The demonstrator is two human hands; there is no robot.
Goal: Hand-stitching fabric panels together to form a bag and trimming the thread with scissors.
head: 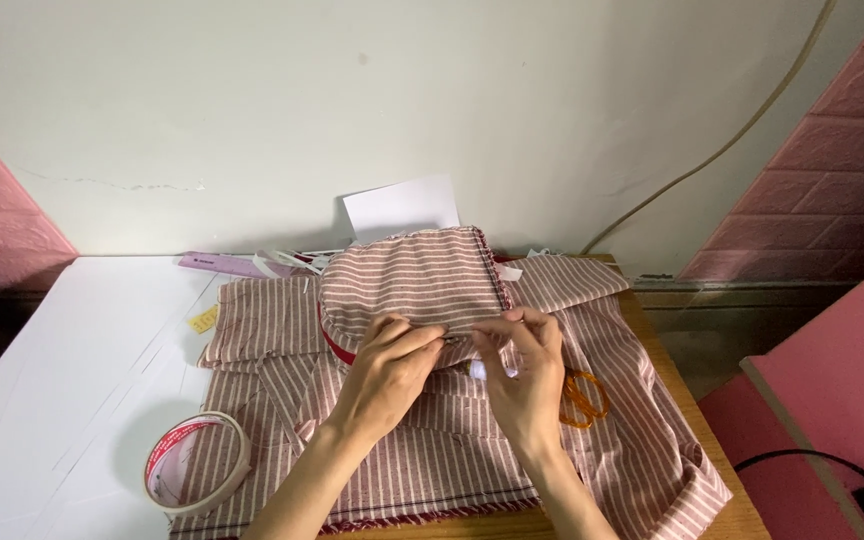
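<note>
A small piece of pink-and-white striped cloth lies wrapped over a red-edged form, on top of a larger spread of the same striped fabric. My left hand pinches the near edge of the small piece. Beside it, my right hand pinches the same edge with thumb and forefinger, apparently on something thin that is too small to make out. Orange-handled scissors lie partly under my right hand.
A roll of tape with a red-and-white core sits at the front left on a white board. White paper leans on the wall. A pink ruler and a yellow tag lie at the back left. A black cable runs at the right.
</note>
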